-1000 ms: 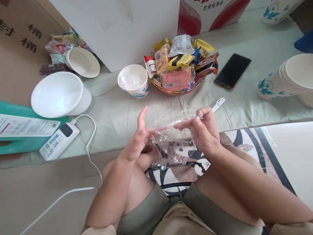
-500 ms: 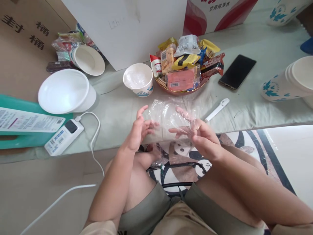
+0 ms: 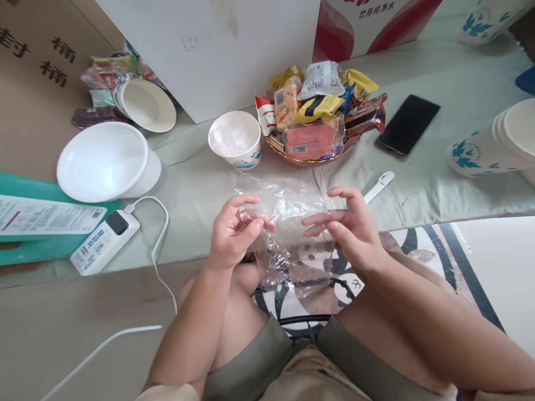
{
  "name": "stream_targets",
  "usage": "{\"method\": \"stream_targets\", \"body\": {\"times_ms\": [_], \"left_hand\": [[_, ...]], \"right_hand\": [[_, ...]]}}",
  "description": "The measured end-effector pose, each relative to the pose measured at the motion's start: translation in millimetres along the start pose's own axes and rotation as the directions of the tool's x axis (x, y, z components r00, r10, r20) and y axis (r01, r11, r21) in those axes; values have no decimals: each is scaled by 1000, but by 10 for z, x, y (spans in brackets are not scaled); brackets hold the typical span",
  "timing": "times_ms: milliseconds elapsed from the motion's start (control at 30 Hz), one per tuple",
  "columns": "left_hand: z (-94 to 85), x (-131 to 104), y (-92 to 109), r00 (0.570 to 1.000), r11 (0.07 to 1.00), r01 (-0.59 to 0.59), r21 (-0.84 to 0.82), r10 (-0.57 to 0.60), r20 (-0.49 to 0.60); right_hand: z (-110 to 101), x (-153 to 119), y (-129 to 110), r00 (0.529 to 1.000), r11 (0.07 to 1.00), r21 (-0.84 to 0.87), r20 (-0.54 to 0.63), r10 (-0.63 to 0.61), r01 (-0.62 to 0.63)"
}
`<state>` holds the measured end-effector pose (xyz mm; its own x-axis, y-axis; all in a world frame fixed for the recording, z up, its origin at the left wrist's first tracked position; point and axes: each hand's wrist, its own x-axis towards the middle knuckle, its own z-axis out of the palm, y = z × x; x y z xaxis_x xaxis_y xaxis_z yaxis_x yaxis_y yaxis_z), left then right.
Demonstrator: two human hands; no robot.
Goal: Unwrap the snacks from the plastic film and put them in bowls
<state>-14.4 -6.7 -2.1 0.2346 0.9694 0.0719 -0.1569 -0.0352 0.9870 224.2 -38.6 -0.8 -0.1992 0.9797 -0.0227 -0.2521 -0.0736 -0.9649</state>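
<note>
A clear, crinkled plastic film (image 3: 288,206) spans the gap between my hands at the table's front edge and hangs down over my lap. My left hand (image 3: 234,231) is closed on the film's left side, thumb close to the fingertips. On the right side, my right hand (image 3: 351,228) also grips the film, with its index finger raised and bent. Just behind the film stand a paper cup (image 3: 246,159) with clear plastic inside and a bowl (image 3: 309,161) heaped with wrapped snacks.
A white plastic tub (image 3: 104,161), a power bank (image 3: 104,242) with a white cable and a green container (image 3: 25,184) are at left. To the right lie a white pen-like object (image 3: 379,186), a phone (image 3: 408,125) and stacked paper cups (image 3: 485,150). Boxes stand behind.
The film has spread out wider and lower between my hands. My left hand has closed on its left side, and my right hand has shifted slightly. The view has moved a little.
</note>
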Motion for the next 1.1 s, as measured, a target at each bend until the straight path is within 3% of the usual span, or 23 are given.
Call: {"method": "stream_targets", "body": {"times_ms": [100, 167, 233, 300, 367, 433, 467, 533, 600, 700, 767, 833, 933, 1000, 1100], "left_hand": [[-61, -34, 65, 995, 991, -57, 121, 45, 93], [-103, -39, 78, 986, 966, -72, 247, 32, 164], [-139, -26, 56, 987, 902, -77, 425, 8, 163], [-162, -1, 16, 991, 790, -101, 605, 29, 128], [-173, 22, -10, 987, 676, -163, 718, 107, 124], [-173, 30, -2, 966, 603, -234, 763, 234, 111], [-169, 26, 15, 952, 592, -259, 763, 292, 96], [-156, 8, 62, 941, 638, -286, 715, 327, 85], [-132, -11, 99, 969, 756, -248, 606, 206, 139], [-83, -14, 90, 974, 869, 39, 493, -143, 175], [-55, 13, 54, 955, 883, 237, 406, -289, 71], [-42, 57, 23, 944, 917, 326, 229, -329, -27], [-48, 125, 8, 923, 924, 383, -13, -383, -32], [-60, 153, 1, 895, 894, 447, -26, -447, 17], [-89, 163, -27, 849, 848, 523, 88, -527, 32]], "right_hand": [[-67, 32, -3, 995, 937, -334, 49, -89, 100], [-81, 73, 7, 982, 825, -534, 121, -145, 188], [-67, 122, 36, 960, 689, -671, 160, -228, 275], [-36, 167, 71, 913, 542, -765, 144, -383, 348], [-2, 199, 93, 828, 394, -836, 120, -548, 382], [29, 210, 88, 760, 292, -863, 147, -633, 411], [44, 206, 78, 749, 276, -853, 183, -637, 443], [77, 177, 52, 763, 331, -793, 242, -599, 512], [105, 135, 39, 839, 520, -709, 188, -511, 476], [105, 109, 56, 956, 866, -454, -95, -278, 207], [75, 137, 78, 975, 974, -213, -188, -120, 79], [45, 188, 89, 992, 996, -89, -121, 18, -29], [50, 250, 73, 978, 963, -172, -19, 208, -208], [77, 265, 54, 960, 936, -214, -70, 270, -279], [85, 261, 49, 945, 928, -185, -115, 307, -324]]}}
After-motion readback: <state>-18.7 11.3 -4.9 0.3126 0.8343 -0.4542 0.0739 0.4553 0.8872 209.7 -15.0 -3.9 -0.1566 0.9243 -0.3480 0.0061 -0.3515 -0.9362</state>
